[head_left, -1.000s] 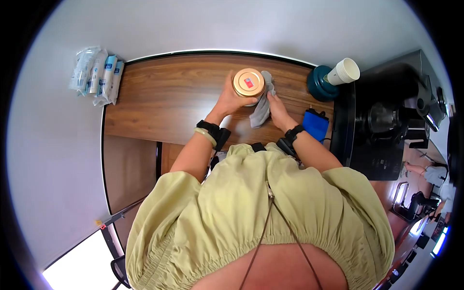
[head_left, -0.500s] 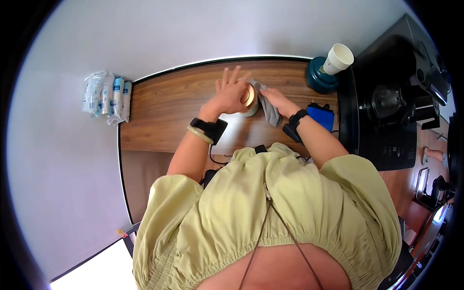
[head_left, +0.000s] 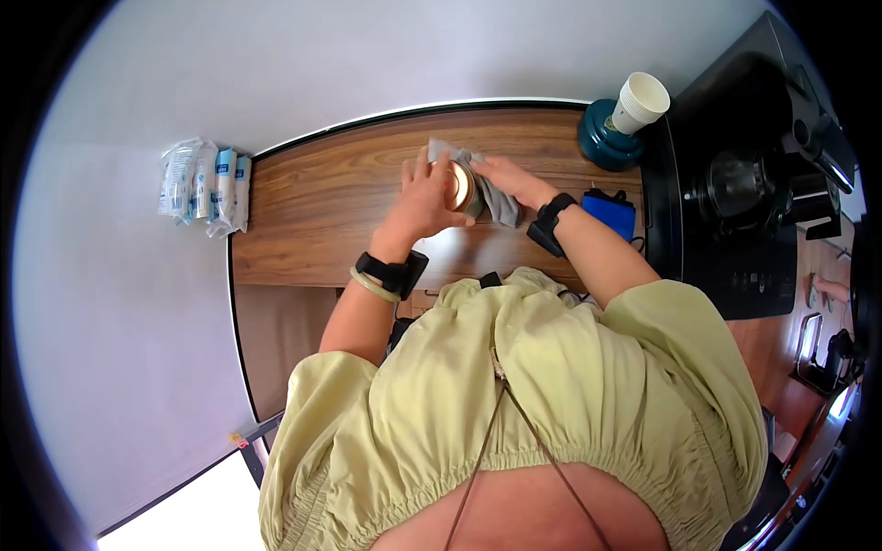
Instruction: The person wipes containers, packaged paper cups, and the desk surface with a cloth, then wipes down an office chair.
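Gold-lidded round jar (head_left: pixel 458 186) is between the hands over the wood-grain counter (head_left: pixel 322 207), left hand (head_left: pixel 421 202) splayed wide against it. Right hand (head_left: pixel 514 181)'s on crumpled soft grey cloth (head_left: pixel 501 206) beside it, can't tell how closed.

Left hand (head_left: pixel 421 199) at gold-lidded jar (head_left: pixel 460 187); right hand (head_left: pixel 516 184) on grey cloth (head_left: pixel 501 206)

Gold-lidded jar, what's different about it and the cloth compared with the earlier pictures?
The left hand has gone from gripping the side of the gold-lidded jar to spread fingers partly covering the lid. The grey cloth now reaches further left along the jar's far side, with the right hand still at it. The paper cups and blue pouch stayed put.
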The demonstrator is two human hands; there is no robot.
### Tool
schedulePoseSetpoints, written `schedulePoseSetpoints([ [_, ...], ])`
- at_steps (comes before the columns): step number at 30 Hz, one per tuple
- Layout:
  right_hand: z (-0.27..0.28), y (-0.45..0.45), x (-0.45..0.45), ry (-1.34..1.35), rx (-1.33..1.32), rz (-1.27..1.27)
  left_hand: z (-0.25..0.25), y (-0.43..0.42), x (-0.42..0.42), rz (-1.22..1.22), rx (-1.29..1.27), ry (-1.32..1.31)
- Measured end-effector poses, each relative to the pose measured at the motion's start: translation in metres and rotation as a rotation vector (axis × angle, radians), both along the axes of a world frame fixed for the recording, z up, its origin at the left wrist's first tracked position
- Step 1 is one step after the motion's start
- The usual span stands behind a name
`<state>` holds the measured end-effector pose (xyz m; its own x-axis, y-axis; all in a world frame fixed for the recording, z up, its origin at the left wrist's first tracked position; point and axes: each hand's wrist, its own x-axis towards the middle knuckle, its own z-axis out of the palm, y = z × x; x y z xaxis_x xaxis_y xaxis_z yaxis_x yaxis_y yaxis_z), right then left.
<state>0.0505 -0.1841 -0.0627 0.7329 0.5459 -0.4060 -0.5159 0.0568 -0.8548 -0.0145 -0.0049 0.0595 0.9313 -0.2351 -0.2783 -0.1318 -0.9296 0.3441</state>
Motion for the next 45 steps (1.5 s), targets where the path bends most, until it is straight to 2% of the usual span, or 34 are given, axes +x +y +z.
schedulePoseSetpoints([
  [2, -0.013, 0.0, -0.009, -0.032, -0.181, 0.051, -0.017, 0.0, -0.004, 0.161, -0.118, 0.008],
  [3, 0.0, -0.001, -0.013, 0.06, -0.109, 0.031, -0.01, -0.005, -0.006, 0.136, -0.053, 0.016],
  [7, -0.002, 0.012, 0.005, -0.033, 0.132, -0.077, -0.002, -0.002, 0.003, -0.196, -0.169, 0.09],
  [10, 0.001, -0.005, 0.004, 0.008, 0.16, -0.091, 0.001, -0.007, 0.006, -0.304, 0.082, -0.057],
  [13, -0.015, -0.035, -0.02, 0.033, -0.023, -0.078, 0.0, -0.012, 0.012, -0.181, 0.242, -0.015],
  [14, -0.02, -0.047, -0.027, 0.058, -0.088, -0.08, 0.002, -0.013, 0.017, -0.175, 0.199, 0.004],
  [17, -0.034, -0.082, -0.057, 0.259, 0.05, -0.325, 0.004, -0.018, 0.038, -0.204, 0.087, 0.008],
  [22, 0.0, -0.137, -0.084, 0.274, -0.041, -0.558, -0.019, -0.054, 0.115, -0.365, 0.007, -0.233],
  [26, 0.006, -0.169, -0.107, 0.249, -0.047, -0.702, -0.027, -0.089, 0.152, -0.348, 0.088, -0.251],
  [30, 0.017, -0.183, -0.118, 0.271, 0.019, -0.835, -0.023, -0.119, 0.16, -0.389, 0.305, -0.323],
  [33, 0.025, -0.188, -0.122, 0.28, 0.021, -0.896, -0.024, -0.148, 0.152, -0.479, 0.27, -0.515],
  [36, 0.031, -0.191, -0.127, 0.28, 0.013, -0.92, -0.017, -0.198, 0.143, -0.407, -0.564, -0.237],
  [39, 0.014, -0.194, -0.129, 0.231, 0.031, -0.906, -0.027, -0.249, 0.137, -0.256, -0.81, -0.125],
  [42, 0.021, -0.192, -0.132, 0.211, -0.001, -0.915, -0.028, -0.276, 0.131, -0.232, -1.001, -0.074],
  [43, 0.029, -0.19, -0.134, 0.213, -0.004, -0.929, -0.039, -0.282, 0.132, -0.202, -1.024, -0.13],
  [45, 0.036, -0.189, -0.139, 0.223, 0.004, -0.959, -0.049, -0.285, 0.136, -0.164, -1.037, -0.084],
])
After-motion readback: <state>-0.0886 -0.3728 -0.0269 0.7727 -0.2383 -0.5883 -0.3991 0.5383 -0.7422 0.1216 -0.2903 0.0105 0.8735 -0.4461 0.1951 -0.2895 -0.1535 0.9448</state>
